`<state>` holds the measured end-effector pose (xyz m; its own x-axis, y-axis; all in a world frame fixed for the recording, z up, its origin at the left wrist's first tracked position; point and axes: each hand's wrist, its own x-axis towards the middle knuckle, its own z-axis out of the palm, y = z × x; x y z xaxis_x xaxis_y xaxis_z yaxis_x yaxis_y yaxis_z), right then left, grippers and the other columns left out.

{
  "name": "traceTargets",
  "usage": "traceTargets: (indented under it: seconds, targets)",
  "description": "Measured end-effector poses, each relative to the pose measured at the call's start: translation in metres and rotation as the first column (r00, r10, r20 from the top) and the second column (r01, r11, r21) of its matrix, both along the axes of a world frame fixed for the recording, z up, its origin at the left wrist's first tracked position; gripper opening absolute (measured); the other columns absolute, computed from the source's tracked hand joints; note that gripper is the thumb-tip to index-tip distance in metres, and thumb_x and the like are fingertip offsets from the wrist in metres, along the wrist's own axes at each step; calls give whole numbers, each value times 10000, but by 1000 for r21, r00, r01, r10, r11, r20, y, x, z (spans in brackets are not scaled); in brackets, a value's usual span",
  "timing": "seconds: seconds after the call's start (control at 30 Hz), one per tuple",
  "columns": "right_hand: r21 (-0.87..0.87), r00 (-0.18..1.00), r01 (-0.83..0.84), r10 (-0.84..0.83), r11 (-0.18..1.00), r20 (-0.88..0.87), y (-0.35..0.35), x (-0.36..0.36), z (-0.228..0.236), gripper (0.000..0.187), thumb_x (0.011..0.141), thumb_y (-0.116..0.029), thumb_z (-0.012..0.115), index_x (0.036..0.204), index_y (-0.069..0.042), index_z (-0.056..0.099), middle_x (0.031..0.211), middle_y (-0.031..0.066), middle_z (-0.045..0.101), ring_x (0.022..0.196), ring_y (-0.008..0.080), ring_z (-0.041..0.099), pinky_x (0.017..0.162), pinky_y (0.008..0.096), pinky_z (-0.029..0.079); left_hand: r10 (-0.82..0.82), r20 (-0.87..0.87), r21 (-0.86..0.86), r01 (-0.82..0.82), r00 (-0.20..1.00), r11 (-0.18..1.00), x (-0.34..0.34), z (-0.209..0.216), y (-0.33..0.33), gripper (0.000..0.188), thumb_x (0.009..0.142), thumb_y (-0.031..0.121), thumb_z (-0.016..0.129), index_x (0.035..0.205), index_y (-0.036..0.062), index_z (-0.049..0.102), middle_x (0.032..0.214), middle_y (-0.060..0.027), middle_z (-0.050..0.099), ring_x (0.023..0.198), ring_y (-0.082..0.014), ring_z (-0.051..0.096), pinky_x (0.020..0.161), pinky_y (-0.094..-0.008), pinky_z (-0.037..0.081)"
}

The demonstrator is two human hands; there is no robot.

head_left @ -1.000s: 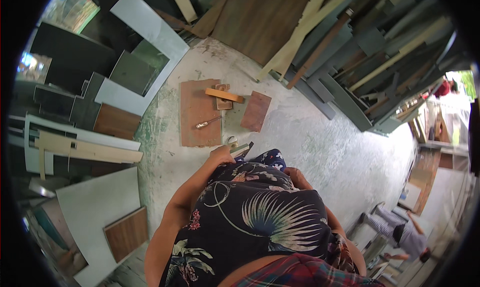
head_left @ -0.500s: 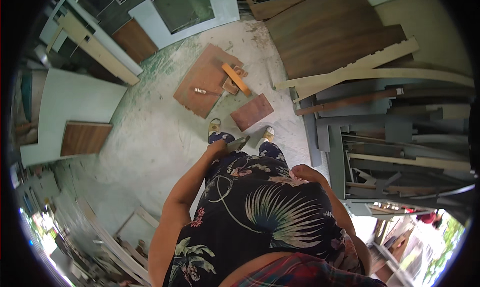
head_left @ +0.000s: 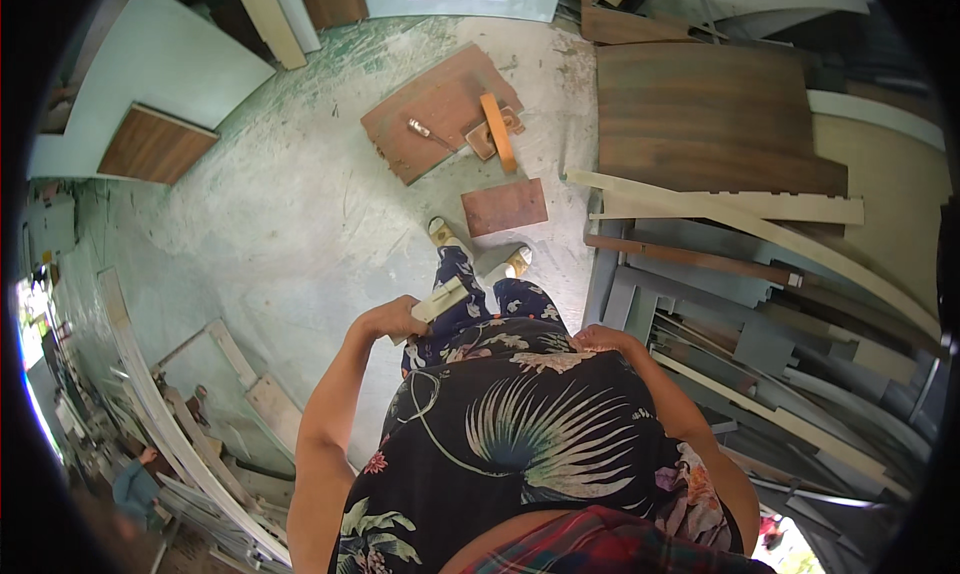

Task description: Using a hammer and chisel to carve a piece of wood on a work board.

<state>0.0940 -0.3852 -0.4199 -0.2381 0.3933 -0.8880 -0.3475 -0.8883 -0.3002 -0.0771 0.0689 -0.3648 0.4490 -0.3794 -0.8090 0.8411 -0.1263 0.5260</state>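
A person standing on a worn workshop floor (head_left: 300,204) grips a pale, flat-sided piece (head_left: 442,299) in the left hand (head_left: 395,319), fingers closed around one end, the piece held out before the patterned trousers. The right hand (head_left: 602,340) curls at the hem of the floral shirt (head_left: 560,414); whether it pinches the cloth cannot be told. Ahead lie a small brown board (head_left: 505,208) and a larger reddish board (head_left: 440,86), an orange bar (head_left: 498,134) partly over the latter.
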Motion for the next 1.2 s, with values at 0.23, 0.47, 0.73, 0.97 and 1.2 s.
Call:
traceTargets:
  seconds: [0.23,0.47,0.73,0.97,1.2]
  targets:
    - [-37,997,-31,29,999,-65,45,8,-6,203,816,-373,622,779,-173,620,704,-66,554,589,67,526,575,280,513,30,-27,-14,-30,999,999,-35,-68,22,401,711,255,707,1004,-19,692,844,-70,695,712,-153,634,671,-308,520]
    - [-105,997,67,-72,992,-39,109,41,62,175,786,-349,609,746,-179,609,710,-53,602,616,94,584,610,306,524,-34,55,35,32,998,999,-33,-107,32,479,703,294,704,1067,-17,699,907,-124,721,856,-210,672,808,-335,527]
    - [-154,992,-126,127,980,0,155,90,91,184,816,-324,600,695,-185,582,602,-75,534,533,56,524,522,252,476,26,117,91,-36,993,995,-20,-127,37,503,690,330,724,1037,-33,703,937,-170,721,860,-247,676,806,-348,525]
    - [-122,986,-166,163,979,-38,159,165,64,221,838,-337,609,749,-140,656,574,-56,516,489,63,491,453,259,441,397,-30,-136,-397,917,908,5,-124,36,453,715,302,717,1052,0,699,919,-92,706,826,-180,645,741,-310,509]
    - [214,922,-344,372,914,-107,159,304,1,242,857,-300,595,819,-76,676,677,-15,574,599,101,534,531,305,429,624,-208,-50,-645,753,762,106,-100,26,403,742,235,722,1065,1,662,894,-50,674,770,-128,619,688,-286,507]
